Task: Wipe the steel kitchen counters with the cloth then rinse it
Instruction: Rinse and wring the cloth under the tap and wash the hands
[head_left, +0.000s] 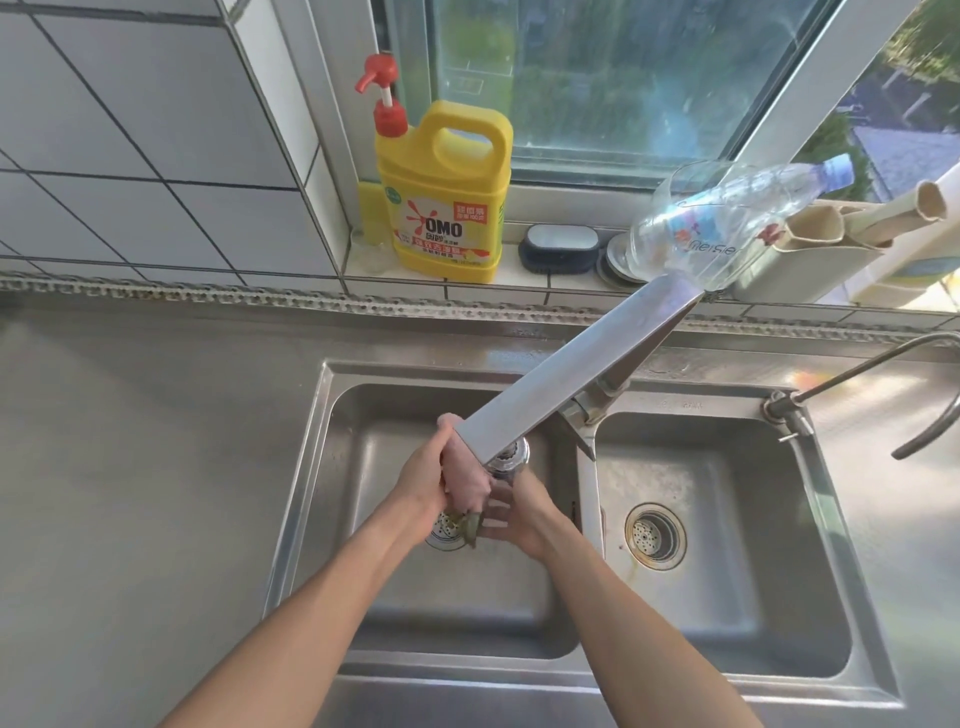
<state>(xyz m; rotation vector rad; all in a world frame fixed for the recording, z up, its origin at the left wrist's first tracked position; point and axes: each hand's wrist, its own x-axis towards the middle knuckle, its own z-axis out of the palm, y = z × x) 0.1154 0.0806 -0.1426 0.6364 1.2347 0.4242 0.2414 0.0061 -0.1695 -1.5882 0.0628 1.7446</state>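
Pink cloth (466, 480), bunched into a long roll, is held over the left basin (363, 415) of a steel double sink, directly under the head of the tap (511, 457). Long axis of the roll runs roughly top to bottom in the view, from the tap head down toward the drain (441, 530); a greenish end hangs at the bottom, just above the drain.

Left hand (423, 480): fingers curled round the upper part of the roll, a firm grip. Right hand (511, 512): fingers spread and fairly straight, lying against the lower right side of the roll; seems to press rather than clasp, though the thumb side is hidden. Both hands touch the cloth, left one higher. Whether water is running cannot be told here.

Judgement: counter (130, 467) wiping looks done and the rinse step is in hand. Next move likely a squeeze or wring along the roll's axis, with the right hand needing to close round the lower end.

Room: the wide flat tap spout crosses close over the left knuckles, so there is little clearance upward. The divider (587, 493) between the basins sits just beside the right wrist. Open room lies downward and toward the near rim of the basin. Yellow soap bottle (441, 202) and a tipped clear bottle (727, 218) stand on the sill, well apart from the hands.
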